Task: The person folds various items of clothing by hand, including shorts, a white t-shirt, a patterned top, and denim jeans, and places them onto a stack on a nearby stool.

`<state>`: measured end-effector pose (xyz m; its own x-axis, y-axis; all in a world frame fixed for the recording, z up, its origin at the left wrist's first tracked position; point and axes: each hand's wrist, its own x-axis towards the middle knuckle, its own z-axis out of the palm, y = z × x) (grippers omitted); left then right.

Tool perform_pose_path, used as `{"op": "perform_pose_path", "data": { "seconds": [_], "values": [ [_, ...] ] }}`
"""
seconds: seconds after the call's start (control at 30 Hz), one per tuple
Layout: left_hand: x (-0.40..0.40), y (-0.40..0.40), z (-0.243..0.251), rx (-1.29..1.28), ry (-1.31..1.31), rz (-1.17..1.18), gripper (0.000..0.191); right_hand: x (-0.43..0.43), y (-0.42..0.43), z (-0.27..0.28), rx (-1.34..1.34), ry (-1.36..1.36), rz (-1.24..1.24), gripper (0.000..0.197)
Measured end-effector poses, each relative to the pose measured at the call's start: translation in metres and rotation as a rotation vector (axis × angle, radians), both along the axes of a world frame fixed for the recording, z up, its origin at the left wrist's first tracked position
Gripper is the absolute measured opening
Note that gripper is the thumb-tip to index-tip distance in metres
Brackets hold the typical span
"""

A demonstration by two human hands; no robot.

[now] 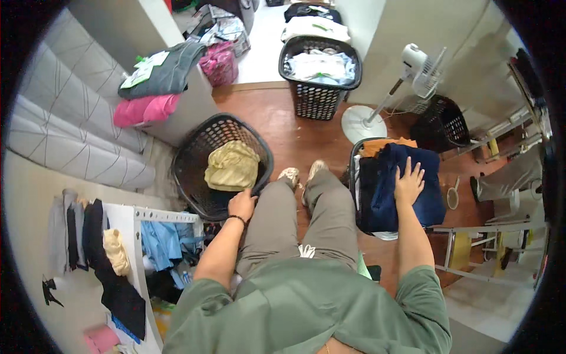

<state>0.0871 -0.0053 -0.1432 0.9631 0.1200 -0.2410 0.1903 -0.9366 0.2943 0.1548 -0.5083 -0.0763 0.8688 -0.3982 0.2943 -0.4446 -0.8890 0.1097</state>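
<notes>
My left hand (242, 206), with a dark bracelet at the wrist, grips the near rim of a black plastic laundry basket (181, 155). Inside that basket lies a crumpled yellow-beige cloth (232, 166), with something dark beneath it. On my other side, my right hand (409, 182) rests flat, fingers spread, on folded navy fabric (384, 177). That fabric tops a full second basket (352, 170), piled over its rim. Orange cloth (389, 144) shows at the pile's far edge, and some white cloth pokes out at the near edge.
A third perforated basket (320, 99) of light clothes stands ahead. To its right is a white pedestal fan (365, 124). Folded grey jeans (163, 73) and pink cloth (146, 109) sit on a ledge at left. A white shelf unit (168, 215) holds clothes nearby; metal racks (486, 228) stand at right.
</notes>
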Motion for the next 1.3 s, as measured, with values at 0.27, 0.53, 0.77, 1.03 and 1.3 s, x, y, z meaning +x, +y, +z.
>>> {"op": "perform_pose_path", "data": {
  "seconds": [0.27, 0.53, 0.77, 1.03, 1.3],
  "values": [
    [0.021, 0.012, -0.017, -0.409, 0.204, 0.065, 0.05, 0.003, -0.014, -0.012, -0.024, -0.03, 0.028, 0.055],
    [0.105, 0.068, -0.158, -0.289, 0.27, 0.387, 0.056, 0.006, -0.023, -0.026, -0.022, -0.026, 0.081, 0.052],
    [0.177, 0.051, -0.168, -0.031, 0.59, 0.473, 0.043, -0.015, -0.054, -0.025, -0.058, -0.016, 0.138, 0.052],
    [0.175, 0.102, -0.155, -0.052, 0.479, 0.589, 0.029, -0.002, -0.043, -0.026, 0.029, -0.06, 0.241, 0.054],
    [0.101, 0.002, -0.058, -0.94, -0.106, 0.364, 0.016, -0.001, -0.03, -0.029, 0.084, -0.155, 0.128, 0.047]
  ]
}}
